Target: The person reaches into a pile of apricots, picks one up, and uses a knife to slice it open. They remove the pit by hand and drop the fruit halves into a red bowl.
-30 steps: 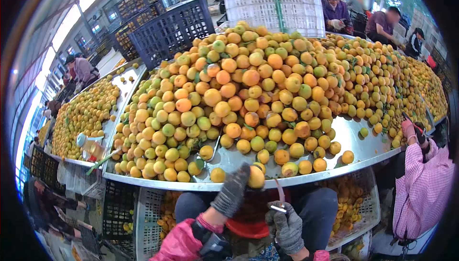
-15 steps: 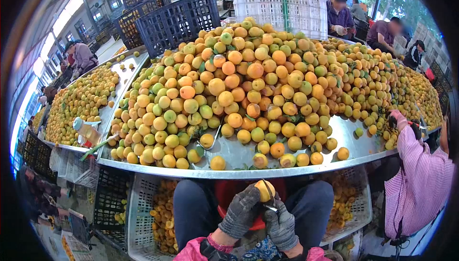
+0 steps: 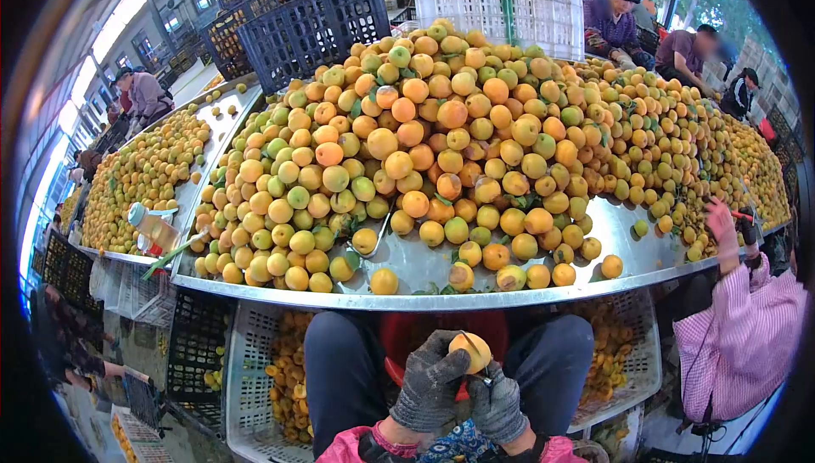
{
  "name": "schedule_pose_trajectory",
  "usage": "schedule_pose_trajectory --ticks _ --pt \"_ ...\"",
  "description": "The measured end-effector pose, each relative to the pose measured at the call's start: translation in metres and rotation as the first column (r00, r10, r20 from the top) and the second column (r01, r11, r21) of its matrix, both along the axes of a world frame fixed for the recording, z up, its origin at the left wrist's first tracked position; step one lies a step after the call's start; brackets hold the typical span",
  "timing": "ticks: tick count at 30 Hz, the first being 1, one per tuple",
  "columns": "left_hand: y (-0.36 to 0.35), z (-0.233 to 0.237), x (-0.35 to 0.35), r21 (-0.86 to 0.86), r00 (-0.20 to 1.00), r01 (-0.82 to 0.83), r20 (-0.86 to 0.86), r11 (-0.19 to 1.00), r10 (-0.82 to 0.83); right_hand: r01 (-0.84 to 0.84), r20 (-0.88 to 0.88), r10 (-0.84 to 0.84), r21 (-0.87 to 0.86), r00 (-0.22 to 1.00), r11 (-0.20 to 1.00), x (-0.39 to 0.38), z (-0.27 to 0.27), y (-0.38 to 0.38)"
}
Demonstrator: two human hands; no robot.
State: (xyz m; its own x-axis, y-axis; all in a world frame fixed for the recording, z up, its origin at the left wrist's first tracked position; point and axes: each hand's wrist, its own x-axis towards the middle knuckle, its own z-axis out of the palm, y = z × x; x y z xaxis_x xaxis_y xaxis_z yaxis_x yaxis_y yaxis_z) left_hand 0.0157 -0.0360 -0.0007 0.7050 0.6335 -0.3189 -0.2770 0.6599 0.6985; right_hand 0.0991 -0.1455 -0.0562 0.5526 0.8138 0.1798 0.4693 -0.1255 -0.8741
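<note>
My left hand (image 3: 431,382), in a worn grey glove, grips a yellow-orange apricot (image 3: 473,353) above my lap. Close against the fruit is my right hand (image 3: 497,408), gloved alike, its fingers closed round a small knife. The dark, thin blade (image 3: 467,342) lies along the apricot's upper side; the knife's handle is mostly hidden by the fingers. Just beyond both hands, a heap of apricots (image 3: 441,153) covers much of the metal table (image 3: 407,300). A red bucket (image 3: 403,336) stands between my knees, partly hidden by the hands.
Crates of halved apricots flank my legs, a pale crate (image 3: 246,378) on the left and another (image 3: 641,370) on the right. A dark crate (image 3: 318,34) and a white crate (image 3: 501,13) stand behind the heap. A co-worker's pink checked sleeve (image 3: 734,310) is at right.
The apricot has turned in my left hand, and the blade now shows along its upper left. Both hands have stayed close together. The co-worker at right has raised a hand.
</note>
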Motion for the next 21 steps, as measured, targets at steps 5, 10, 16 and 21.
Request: schedule_pose_trajectory --ticks 5,10,16,21 --pt "0.022 0.008 -0.009 0.473 0.961 0.165 -0.275 0.865 -0.033 -0.085 -0.117 0.08 -0.043 0.99 0.995 0.008 0.009 -0.011" --pt "0.049 -0.004 -0.019 0.767 0.877 0.466 -0.465 0.441 -0.119 -0.248 0.096 0.272 -0.211 0.957 0.946 0.024 0.024 -0.019" --pt "0.058 -0.004 -0.026 0.79 0.792 0.609 -0.61 0.066 -0.016 -0.296 0.181 0.393 -0.405 0.902 0.865 0.023 0.028 -0.016" --pt "0.049 0.004 -0.013 0.579 0.688 0.671 -0.72 -0.463 0.095 -0.26 0.109 0.447 -0.683 0.888 0.683 0.015 0.042 0.001"
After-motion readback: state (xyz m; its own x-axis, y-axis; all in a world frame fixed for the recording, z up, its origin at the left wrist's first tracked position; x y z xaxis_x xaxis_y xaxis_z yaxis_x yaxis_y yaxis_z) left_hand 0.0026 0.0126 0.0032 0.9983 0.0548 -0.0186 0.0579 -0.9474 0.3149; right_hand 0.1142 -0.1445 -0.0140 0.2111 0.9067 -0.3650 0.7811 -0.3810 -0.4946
